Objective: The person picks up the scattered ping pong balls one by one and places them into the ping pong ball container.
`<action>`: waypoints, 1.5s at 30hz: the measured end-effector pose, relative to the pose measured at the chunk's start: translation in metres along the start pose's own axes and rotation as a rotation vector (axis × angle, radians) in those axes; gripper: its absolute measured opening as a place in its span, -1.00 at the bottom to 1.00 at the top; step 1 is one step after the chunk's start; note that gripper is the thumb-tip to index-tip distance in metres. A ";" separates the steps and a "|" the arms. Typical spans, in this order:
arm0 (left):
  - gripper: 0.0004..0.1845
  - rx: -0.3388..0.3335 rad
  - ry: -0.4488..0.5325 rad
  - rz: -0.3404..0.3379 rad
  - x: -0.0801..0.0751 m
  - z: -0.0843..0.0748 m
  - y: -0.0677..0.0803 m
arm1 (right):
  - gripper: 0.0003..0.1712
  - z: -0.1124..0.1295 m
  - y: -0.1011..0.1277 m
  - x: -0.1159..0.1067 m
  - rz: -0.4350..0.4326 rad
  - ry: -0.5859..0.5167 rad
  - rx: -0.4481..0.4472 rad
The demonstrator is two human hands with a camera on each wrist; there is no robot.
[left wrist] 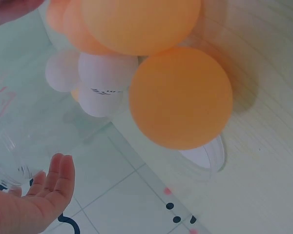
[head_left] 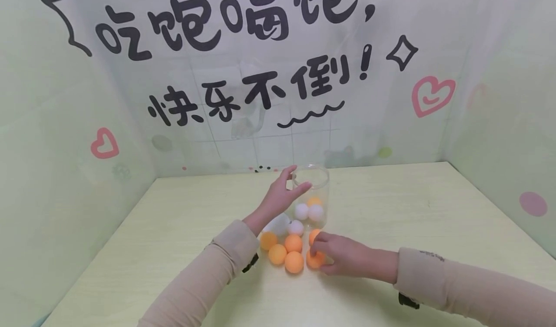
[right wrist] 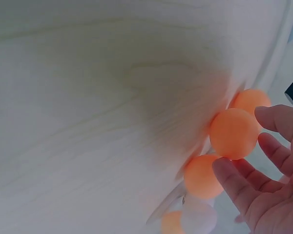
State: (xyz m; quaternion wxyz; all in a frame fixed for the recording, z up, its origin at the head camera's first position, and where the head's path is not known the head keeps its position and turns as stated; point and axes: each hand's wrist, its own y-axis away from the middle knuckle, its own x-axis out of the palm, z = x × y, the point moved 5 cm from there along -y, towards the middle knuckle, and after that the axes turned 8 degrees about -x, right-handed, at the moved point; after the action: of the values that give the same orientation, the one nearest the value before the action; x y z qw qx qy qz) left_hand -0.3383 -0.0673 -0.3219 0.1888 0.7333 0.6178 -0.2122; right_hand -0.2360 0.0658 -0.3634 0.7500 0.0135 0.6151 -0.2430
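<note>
A clear plastic jar (head_left: 323, 191) stands upright with two white balls (head_left: 301, 211) and an orange one (head_left: 314, 201) at its bottom. My left hand (head_left: 278, 191) grips its rim from the left, thumb in front and fingers behind. In the left wrist view only part of the rim shows beside the fingers. In front of the jar, my right hand (head_left: 343, 254) holds an orange ping-pong ball (right wrist: 234, 134) between thumb and fingers, close over the tabletop. Another orange ball (right wrist: 203, 175) lies right beside those fingers.
Several orange balls (head_left: 294, 262) lie loosely together on the pale wooden table (head_left: 173, 249), with a white ball (head_left: 296, 228) behind them. A whitish round lid (head_left: 280, 220) lies under my left wrist. Printed curtains (head_left: 239, 148) close off the back and sides.
</note>
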 end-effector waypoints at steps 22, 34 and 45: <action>-0.21 -0.005 0.004 0.000 0.000 0.000 0.000 | -0.71 0.001 -0.004 0.009 0.091 -0.039 0.059; -0.20 -0.015 0.008 0.001 0.000 0.003 -0.002 | -0.68 -0.003 -0.002 0.000 0.083 -0.090 0.101; -0.22 -0.022 0.011 0.005 0.000 -0.001 -0.001 | -0.69 -0.010 0.002 -0.025 0.068 -0.130 0.166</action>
State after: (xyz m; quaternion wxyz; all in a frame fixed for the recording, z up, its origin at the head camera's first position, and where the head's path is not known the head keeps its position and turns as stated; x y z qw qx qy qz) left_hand -0.3388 -0.0666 -0.3215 0.1942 0.7338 0.6192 -0.2009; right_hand -0.2478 0.0792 -0.3430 0.7924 0.0808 0.5421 -0.2677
